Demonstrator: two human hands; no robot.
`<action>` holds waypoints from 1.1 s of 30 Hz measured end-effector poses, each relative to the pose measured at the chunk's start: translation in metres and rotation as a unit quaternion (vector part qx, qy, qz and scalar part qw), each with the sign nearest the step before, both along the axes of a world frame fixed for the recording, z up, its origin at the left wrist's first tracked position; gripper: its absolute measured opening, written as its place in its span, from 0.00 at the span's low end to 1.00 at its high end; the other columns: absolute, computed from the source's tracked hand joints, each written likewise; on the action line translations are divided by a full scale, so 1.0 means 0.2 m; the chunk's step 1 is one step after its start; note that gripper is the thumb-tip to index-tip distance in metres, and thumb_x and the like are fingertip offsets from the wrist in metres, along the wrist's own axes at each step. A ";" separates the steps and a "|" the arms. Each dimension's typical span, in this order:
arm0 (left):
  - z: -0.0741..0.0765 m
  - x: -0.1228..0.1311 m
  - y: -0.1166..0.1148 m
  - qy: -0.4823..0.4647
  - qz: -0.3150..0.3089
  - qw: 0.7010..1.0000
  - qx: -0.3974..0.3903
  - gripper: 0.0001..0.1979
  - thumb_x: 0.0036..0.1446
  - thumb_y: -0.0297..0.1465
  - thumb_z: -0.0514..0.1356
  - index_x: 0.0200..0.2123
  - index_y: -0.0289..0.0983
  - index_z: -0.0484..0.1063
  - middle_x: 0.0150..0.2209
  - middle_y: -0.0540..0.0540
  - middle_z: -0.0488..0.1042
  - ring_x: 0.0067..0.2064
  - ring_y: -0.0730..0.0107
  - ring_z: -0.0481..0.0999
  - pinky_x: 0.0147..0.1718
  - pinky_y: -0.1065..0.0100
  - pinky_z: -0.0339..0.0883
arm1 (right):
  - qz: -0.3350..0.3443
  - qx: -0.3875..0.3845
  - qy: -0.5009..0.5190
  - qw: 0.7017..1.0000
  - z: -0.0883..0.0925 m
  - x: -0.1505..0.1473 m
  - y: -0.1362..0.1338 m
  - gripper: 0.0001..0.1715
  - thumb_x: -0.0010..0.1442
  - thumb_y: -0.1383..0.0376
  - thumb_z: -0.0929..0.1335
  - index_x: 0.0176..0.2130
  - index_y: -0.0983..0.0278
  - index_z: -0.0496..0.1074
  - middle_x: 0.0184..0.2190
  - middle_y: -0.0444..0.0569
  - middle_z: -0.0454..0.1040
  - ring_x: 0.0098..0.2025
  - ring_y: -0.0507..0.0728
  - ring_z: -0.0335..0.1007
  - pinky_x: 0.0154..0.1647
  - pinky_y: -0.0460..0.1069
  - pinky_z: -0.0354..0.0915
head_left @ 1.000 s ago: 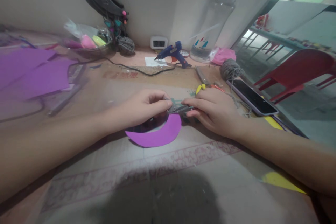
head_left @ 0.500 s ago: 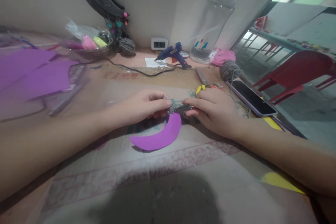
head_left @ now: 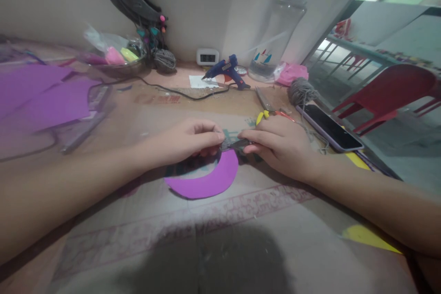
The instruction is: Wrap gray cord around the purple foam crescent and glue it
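Note:
A purple foam crescent (head_left: 206,181) lies on the table in front of me, its upper tip reaching up to my fingers. My left hand (head_left: 188,140) is closed, pinching a small grey piece (head_left: 227,141) at that tip. My right hand (head_left: 279,144) is also closed, with thumb and forefinger on the same grey piece from the other side. Both hands rest low on the table, fingertips almost touching. What the grey piece is I cannot make out.
Scissors with yellow and orange handles (head_left: 267,108), a ball of grey twine (head_left: 301,91) and a phone (head_left: 330,126) lie right of my hands. A blue glue gun (head_left: 225,70) with its cord, a small clock (head_left: 207,56), a bowl (head_left: 115,62) and purple foam sheets (head_left: 44,96) are farther back.
Both hands stay pinched on the grey piece. The purple crescent has shifted slightly under my left hand; little else differs.

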State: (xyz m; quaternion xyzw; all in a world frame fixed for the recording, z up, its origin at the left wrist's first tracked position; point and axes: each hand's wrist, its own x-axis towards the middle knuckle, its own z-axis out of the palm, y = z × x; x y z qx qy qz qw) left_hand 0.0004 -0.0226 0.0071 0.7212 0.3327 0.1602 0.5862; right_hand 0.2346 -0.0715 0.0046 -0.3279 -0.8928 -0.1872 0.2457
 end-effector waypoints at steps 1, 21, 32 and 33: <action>0.00 0.00 0.00 -0.002 0.001 1.000 -0.002 0.12 0.59 0.38 0.56 0.28 0.36 0.70 0.23 0.51 0.69 0.21 0.78 0.62 0.20 0.74 0.53 | -0.002 -0.007 0.003 1.000 0.00 0.00 0.00 0.20 0.68 0.56 0.62 0.39 0.66 0.76 0.24 0.47 0.70 0.27 0.53 0.61 0.30 0.49 0.53; 0.00 0.00 0.01 -0.011 0.000 1.000 0.011 0.12 0.60 0.36 0.55 0.28 0.36 0.69 0.23 0.51 0.69 0.22 0.78 0.62 0.20 0.75 0.54 | -0.023 -0.036 -0.012 0.999 0.01 0.00 -0.01 0.20 0.67 0.55 0.62 0.42 0.66 0.76 0.26 0.48 0.69 0.28 0.54 0.61 0.31 0.50 0.52; 0.00 0.00 0.01 -0.005 -0.005 1.000 0.004 0.12 0.59 0.36 0.56 0.27 0.36 0.69 0.22 0.51 0.68 0.22 0.78 0.63 0.20 0.75 0.54 | 0.007 -0.041 0.016 0.999 0.00 0.00 0.01 0.19 0.67 0.56 0.63 0.41 0.66 0.76 0.24 0.47 0.70 0.27 0.53 0.62 0.30 0.49 0.54; 0.00 0.00 0.00 -0.005 -0.004 1.000 0.004 0.12 0.59 0.36 0.56 0.27 0.36 0.69 0.23 0.51 0.68 0.22 0.78 0.63 0.20 0.75 0.54 | 0.007 -0.043 0.017 0.999 0.00 0.00 0.01 0.19 0.67 0.56 0.63 0.40 0.66 0.76 0.24 0.47 0.70 0.27 0.53 0.62 0.30 0.49 0.54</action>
